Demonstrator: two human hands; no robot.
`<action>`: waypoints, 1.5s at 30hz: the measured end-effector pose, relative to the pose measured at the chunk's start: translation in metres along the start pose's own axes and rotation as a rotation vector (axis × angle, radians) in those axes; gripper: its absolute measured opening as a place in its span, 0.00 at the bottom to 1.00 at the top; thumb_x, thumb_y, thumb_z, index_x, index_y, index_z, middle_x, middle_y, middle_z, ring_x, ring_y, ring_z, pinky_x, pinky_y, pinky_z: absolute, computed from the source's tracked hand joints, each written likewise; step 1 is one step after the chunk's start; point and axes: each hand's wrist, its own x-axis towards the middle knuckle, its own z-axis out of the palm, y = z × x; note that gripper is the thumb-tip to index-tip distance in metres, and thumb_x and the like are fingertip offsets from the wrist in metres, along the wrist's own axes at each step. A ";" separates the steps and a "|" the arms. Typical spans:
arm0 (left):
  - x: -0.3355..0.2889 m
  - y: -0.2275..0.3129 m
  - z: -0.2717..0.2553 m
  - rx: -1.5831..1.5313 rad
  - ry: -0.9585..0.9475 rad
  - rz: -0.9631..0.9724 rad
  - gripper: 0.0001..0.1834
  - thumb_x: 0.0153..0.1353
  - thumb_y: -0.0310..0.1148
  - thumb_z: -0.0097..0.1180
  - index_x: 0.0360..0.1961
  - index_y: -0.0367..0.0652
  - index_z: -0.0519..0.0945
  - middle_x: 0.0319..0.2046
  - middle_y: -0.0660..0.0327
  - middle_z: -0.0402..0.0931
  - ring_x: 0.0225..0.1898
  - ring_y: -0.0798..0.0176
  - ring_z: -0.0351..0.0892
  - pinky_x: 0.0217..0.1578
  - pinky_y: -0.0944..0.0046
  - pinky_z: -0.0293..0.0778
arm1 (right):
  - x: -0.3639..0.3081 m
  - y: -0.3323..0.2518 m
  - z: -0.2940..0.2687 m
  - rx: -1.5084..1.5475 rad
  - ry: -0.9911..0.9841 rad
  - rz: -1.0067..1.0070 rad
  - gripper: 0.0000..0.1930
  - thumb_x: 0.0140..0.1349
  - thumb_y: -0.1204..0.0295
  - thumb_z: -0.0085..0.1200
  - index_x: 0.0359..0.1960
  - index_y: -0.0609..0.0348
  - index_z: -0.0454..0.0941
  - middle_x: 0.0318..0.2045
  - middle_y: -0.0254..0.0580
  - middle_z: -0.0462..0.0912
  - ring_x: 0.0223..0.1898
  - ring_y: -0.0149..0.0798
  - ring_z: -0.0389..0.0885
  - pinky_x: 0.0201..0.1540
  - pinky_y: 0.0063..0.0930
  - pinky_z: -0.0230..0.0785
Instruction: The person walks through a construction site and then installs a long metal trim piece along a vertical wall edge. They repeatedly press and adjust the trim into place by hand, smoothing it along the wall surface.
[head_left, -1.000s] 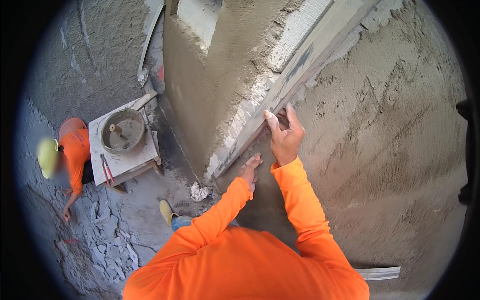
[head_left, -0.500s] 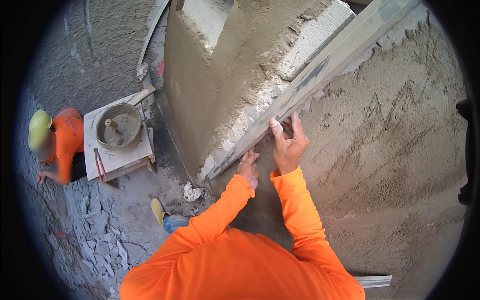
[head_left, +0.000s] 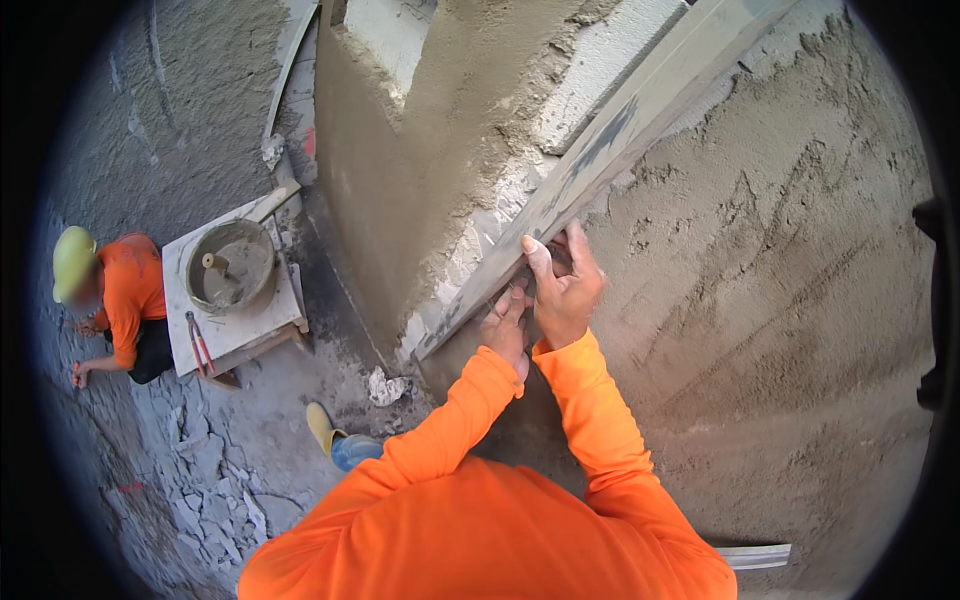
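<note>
A long grey straightedge (head_left: 610,140) runs upright along the corner of a mortar-coated wall, foreshortened from near the floor to the upper right. My right hand (head_left: 567,292) is at its edge, thumb on one side and fingers bent against the wall side. Just left of it and lower, my left hand (head_left: 507,328) has its fingers curled close to the same edge. Something small and dark shows between the hands, too hidden to name. Rough grey plaster (head_left: 760,270) covers the wall on the right; pale block (head_left: 610,75) shows bare beside the straightedge.
At left, a small table (head_left: 235,345) carries a bucket of mortar (head_left: 231,268) with a wooden-handled tool, and red-handled pincers (head_left: 200,345). Beyond it crouches a co-worker (head_left: 133,290) in orange with a yellow helmet. Broken mortar pieces (head_left: 220,490) litter the floor. A metal strip (head_left: 755,557) lies lower right.
My left hand has moved up along the straightedge, closer to my right hand, its fingers now near the right thumb. The view has shifted slightly; the right hand keeps its place on the straightedge.
</note>
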 end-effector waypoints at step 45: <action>-0.070 0.119 -0.113 1.626 -0.681 0.324 0.18 0.77 0.48 0.53 0.42 0.43 0.80 0.30 0.54 0.80 0.34 0.55 0.79 0.42 0.57 0.75 | -0.420 0.129 0.096 -0.406 0.044 0.789 0.24 0.68 0.74 0.58 0.63 0.64 0.63 0.54 0.65 0.82 0.55 0.68 0.82 0.58 0.50 0.75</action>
